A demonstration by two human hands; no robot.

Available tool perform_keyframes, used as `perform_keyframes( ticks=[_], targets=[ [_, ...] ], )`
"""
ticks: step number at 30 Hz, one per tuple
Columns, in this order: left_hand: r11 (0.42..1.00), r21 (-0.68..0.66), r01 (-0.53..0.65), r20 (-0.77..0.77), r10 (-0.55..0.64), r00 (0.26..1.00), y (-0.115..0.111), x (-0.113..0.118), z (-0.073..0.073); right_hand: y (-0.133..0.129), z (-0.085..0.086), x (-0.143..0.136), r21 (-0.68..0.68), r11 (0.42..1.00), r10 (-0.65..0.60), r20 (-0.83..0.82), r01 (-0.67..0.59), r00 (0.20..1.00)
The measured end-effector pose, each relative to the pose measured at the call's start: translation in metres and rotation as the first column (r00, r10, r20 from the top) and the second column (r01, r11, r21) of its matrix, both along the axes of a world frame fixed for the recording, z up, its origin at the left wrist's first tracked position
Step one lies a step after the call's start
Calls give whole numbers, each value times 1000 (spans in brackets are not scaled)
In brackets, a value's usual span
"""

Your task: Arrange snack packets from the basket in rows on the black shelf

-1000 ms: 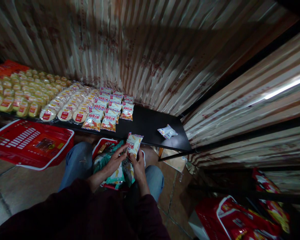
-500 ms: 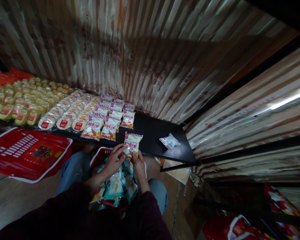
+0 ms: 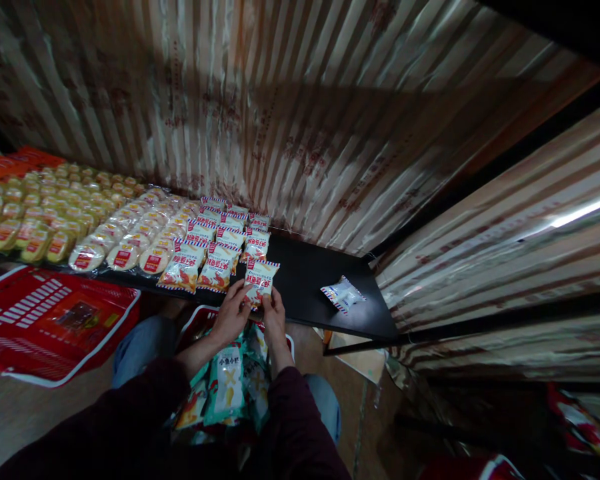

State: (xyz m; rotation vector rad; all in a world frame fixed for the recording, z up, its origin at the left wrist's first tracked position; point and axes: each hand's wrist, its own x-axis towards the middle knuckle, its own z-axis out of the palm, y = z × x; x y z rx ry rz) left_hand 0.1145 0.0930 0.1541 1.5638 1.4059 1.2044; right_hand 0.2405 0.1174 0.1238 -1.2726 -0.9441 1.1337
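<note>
Between them, my left hand (image 3: 231,313) and my right hand (image 3: 274,316) grip a small snack bag (image 3: 260,280) by its lower sides. It is white and orange with striped ends and stands upright over the front edge of the black shelf (image 3: 310,273). Just left of it, similar snack bags (image 3: 217,267) stand in rows on the shelf. A lone snack bag (image 3: 343,294) lies flat toward the shelf's right end. Below my wrists, green snack bags (image 3: 229,383) fill a basket between my knees.
Round wrapped pastries (image 3: 125,247) and yellow wrapped cakes (image 3: 37,227) fill the shelf's left part. A red shopping basket (image 3: 55,327) with a white rim sits on the floor at left. Corrugated wrapped panels (image 3: 300,133) rise behind the shelf, and a dark metal frame (image 3: 460,323) runs along the right.
Both hands have moved the snack bag forward and slightly left, from above the basket to the shelf's front edge beside the rows. The green bags below show more fully.
</note>
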Motion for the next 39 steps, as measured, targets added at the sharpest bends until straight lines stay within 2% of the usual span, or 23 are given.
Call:
perform_keyframes(
  ticks=[12,22,28,32,39],
  targets=[
    [999,27,-38,-85,40,996,26,1,-8,28,-13,-2,37,999,-34,228,26,973],
    [998,48,-40,-114,46,992,37,3,-12,36,-11,-3,67,997,-67,389,44,919],
    [994,66,-84,-173,94,980,43,6,-16,44,-11,-3,47,998,-60,440,44,896],
    [990,81,-113,-200,127,972,46,7,-21,44,-13,-1,47,998,-54,426,37,903],
    [982,108,-156,-178,174,969,47,7,-26,40,-24,1,106,993,-72,295,42,953]
  ],
)
